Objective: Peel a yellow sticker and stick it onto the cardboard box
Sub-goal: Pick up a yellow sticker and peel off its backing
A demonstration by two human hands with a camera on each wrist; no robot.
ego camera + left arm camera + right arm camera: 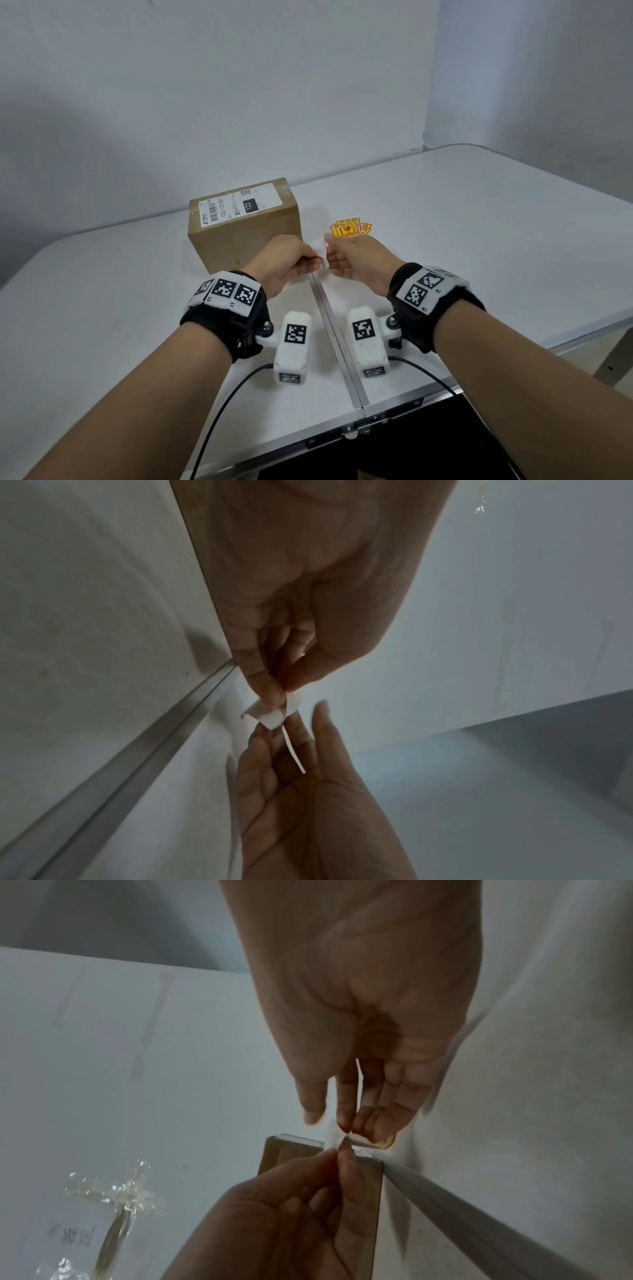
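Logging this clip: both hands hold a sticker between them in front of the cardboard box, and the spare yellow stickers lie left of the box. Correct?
Not quite. In the head view the spare yellow stickers lie right of the cardboard box, not left. The rest stands: left hand and right hand hold a sticker between them before the box.

A white folding table (pixel 479 240) fills the lower scene, and a metal seam (pixel 337 337) runs along its middle from the near edge toward the far side. Behind the table stands a pale grey wall (pixel 239 85), meeting a second wall beyond the table's far right corner. A crinkled clear plastic wrapper (pixel 113 1196) lies on the table.
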